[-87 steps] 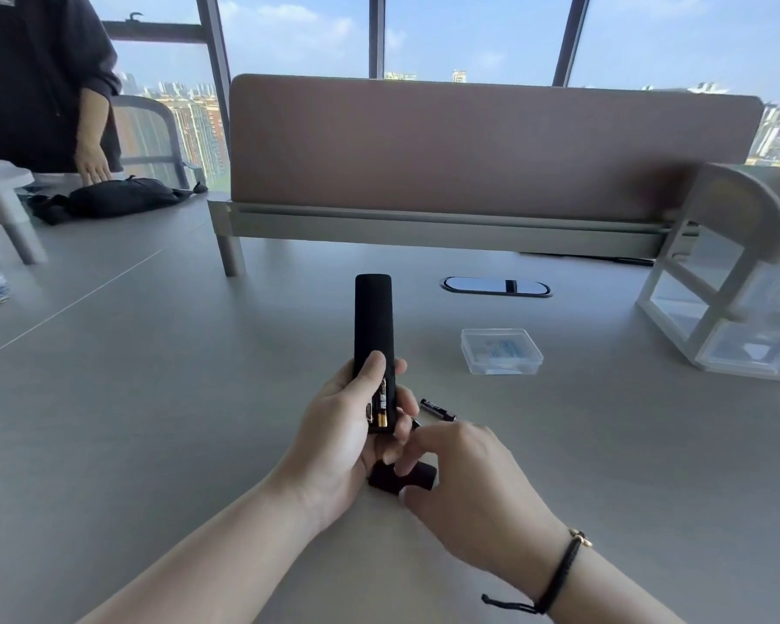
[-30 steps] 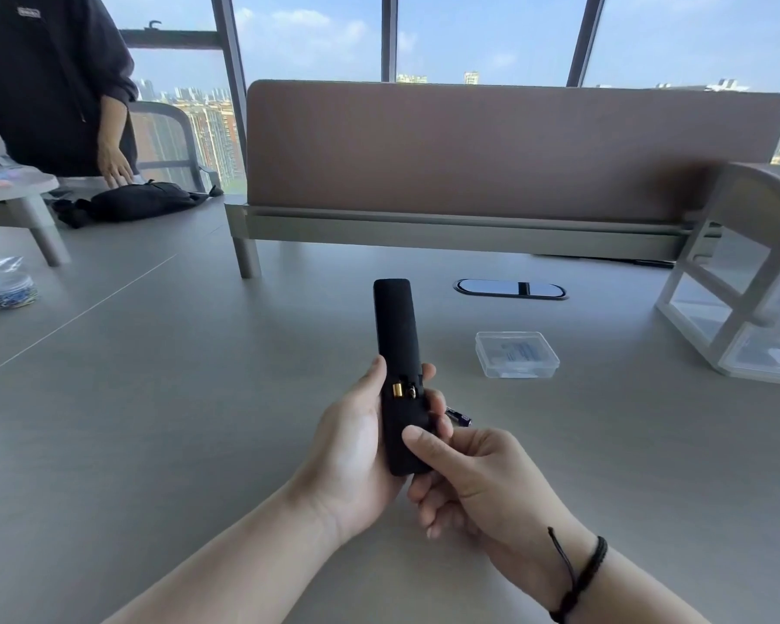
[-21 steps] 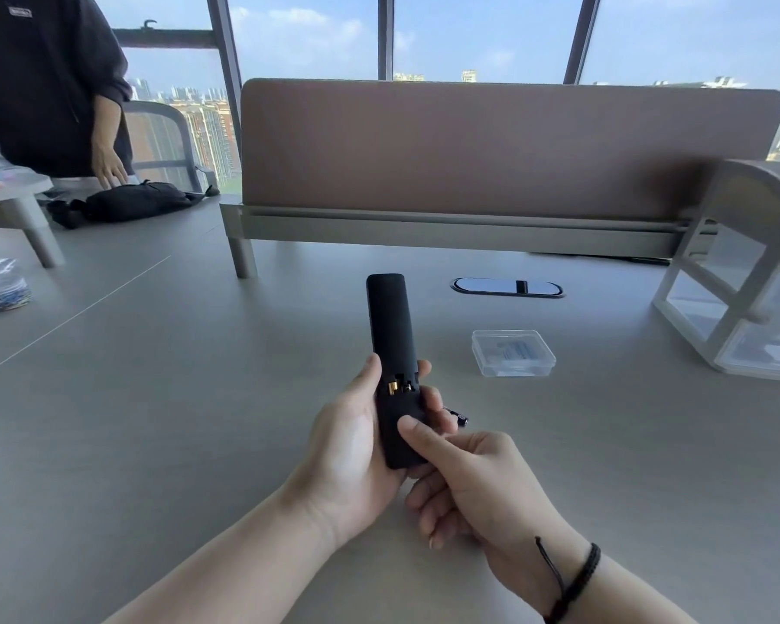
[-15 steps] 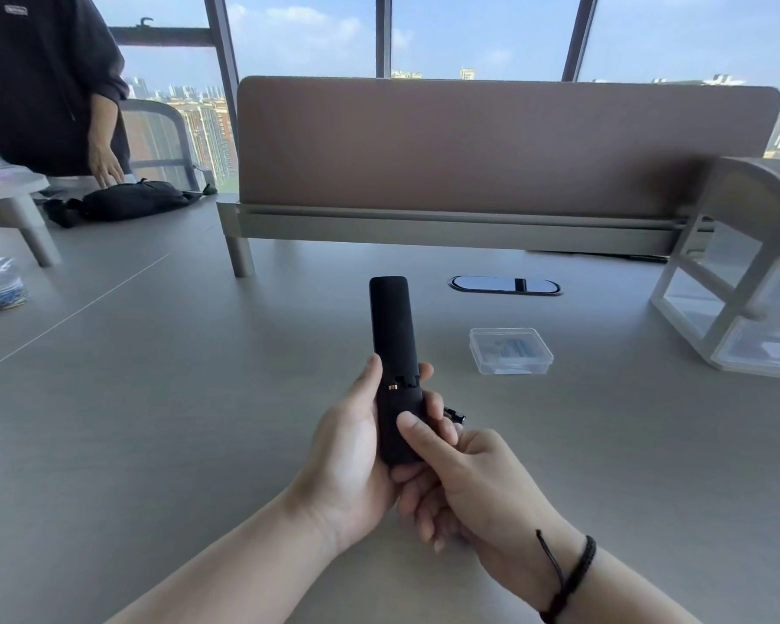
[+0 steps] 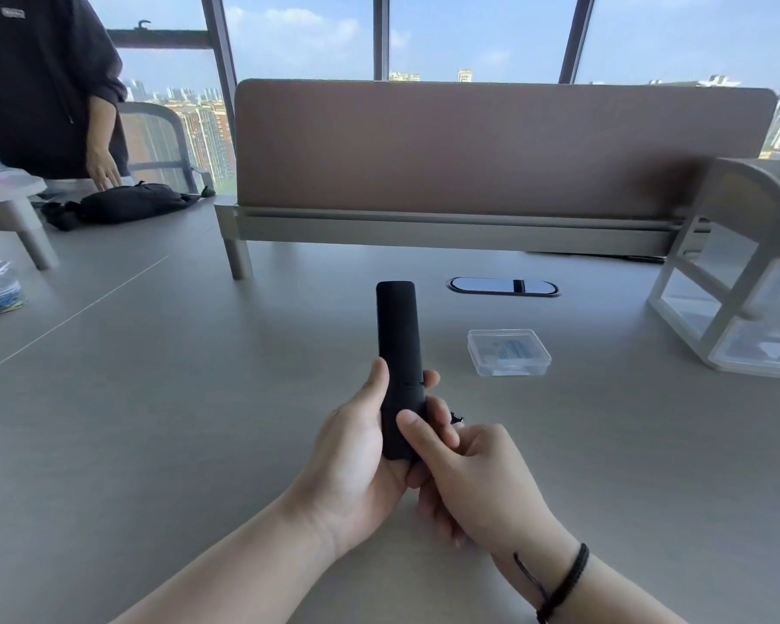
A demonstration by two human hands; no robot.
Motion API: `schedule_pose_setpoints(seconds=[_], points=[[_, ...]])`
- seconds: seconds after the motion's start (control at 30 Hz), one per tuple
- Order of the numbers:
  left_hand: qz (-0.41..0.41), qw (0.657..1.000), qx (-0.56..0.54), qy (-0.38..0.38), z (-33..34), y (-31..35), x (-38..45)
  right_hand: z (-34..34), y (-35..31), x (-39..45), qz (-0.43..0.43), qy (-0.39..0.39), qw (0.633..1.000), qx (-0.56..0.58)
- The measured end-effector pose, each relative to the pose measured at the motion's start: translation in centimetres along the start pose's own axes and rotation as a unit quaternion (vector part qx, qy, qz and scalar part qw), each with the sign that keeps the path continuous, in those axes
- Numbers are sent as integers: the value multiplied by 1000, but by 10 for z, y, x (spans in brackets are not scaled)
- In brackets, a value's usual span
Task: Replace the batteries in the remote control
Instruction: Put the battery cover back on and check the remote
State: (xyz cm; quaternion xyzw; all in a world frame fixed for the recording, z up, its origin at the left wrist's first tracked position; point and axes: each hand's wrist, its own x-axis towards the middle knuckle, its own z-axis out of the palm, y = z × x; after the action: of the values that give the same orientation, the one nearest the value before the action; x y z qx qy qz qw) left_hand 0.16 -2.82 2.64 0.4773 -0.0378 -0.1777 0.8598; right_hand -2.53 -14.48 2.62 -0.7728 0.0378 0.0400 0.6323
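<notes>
The remote is up off the desk, held in front of the person, with its far end pointing away. Its back faces up. The cover looks slid almost all the way shut, with only a thin line showing where it meets the body. No batteries can be seen, so they are likely inside.

The left hand is wrapped around the low end of the remote, thumb on one side and fingers curled round the other. The right hand is curled in close too, with its thumb pressed flat on the cover.

What could go wrong? The cover may not click. If the thumb pushes crooked, one side could catch and the cover could sit bent or pop back off. If a battery is not lying flat, the cover could jam on it. A hard push could make the remote slip out of the left hand and drop on the desk.

Just behind the hands, a small dark thing lies on the desk. It may be an old battery, but it is too hidden to tell. It could roll if bumped.

Further off sits a clear box. Well apart, at the far left, another person leans over a black bag.
</notes>
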Motion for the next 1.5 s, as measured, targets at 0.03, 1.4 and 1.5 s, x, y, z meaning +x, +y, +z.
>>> schedule_pose_setpoints(seconds=[0.03,1.4,1.5], points=[[2,1000,10,1,0,1,0,0,1,0,-16,0,1000,-13],[-85,986,-140,-25,-4,-2,2,-16,10,14,-368,63,868,-327],[-87,985,-147,-37,-6,-2,3,-17,12,15,-377,60,867,-321]])
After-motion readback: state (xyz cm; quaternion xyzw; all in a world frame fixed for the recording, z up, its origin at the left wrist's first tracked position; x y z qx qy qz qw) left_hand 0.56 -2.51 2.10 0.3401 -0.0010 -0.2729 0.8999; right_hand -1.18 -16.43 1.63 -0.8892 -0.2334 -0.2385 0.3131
